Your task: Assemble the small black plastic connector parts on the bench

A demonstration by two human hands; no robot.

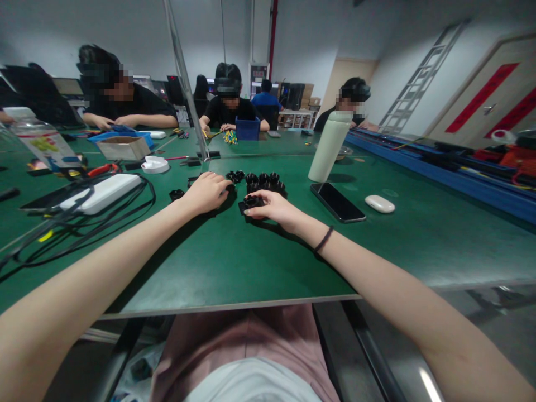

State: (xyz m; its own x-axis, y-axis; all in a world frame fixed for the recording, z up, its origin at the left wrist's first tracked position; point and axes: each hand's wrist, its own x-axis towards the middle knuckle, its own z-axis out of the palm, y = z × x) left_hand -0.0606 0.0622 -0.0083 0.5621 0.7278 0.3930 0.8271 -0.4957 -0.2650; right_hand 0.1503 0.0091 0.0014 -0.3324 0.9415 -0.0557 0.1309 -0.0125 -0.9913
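Observation:
My right hand (272,206) grips a small black part (251,202) with a round top and a flat base, just above the green table (234,262). Behind that hand stands a cluster of similar black parts (266,180), packed close together. My left hand (209,192) rests palm down with curled fingers over a dark piece at its fingertips; what exactly it holds is hidden. Another loose black piece (176,194) lies left of my left hand. More small black bits (235,176) sit between the left fingers and the cluster.
To the right are a pale green bottle (330,146), a phone (337,202) and a white case (379,204). At left lie a white power bank (100,194) and black cables (121,218). A metal pole (186,84) rises behind my left hand. Several people work across the table.

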